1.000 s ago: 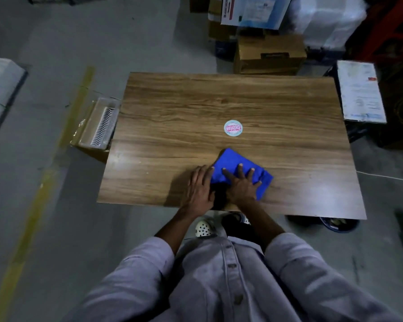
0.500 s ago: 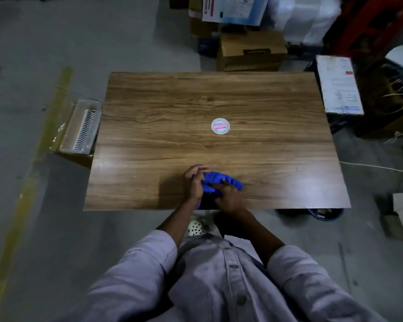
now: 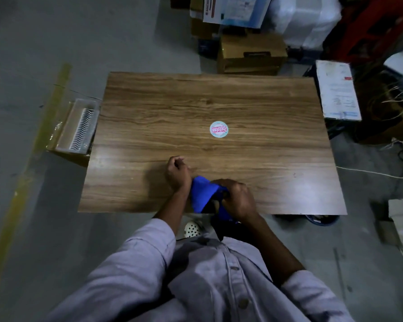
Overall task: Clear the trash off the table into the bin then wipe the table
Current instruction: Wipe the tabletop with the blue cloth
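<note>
The blue cloth (image 3: 203,194) lies bunched at the near edge of the counter (image 3: 219,98), its lower end hanging off the edge. It runs crosswise between the two hands. The right hand (image 3: 239,198) has its grip curled round the right side, and the left hand (image 3: 178,174), fisted and touching it, seems to grip the left end. The whole counter lies ahead of them, with a round sticker (image 3: 218,129) farther in. A bin (image 3: 322,220) peeks out under the near right edge. The right hand looks better placed to lead the wipe.
</note>
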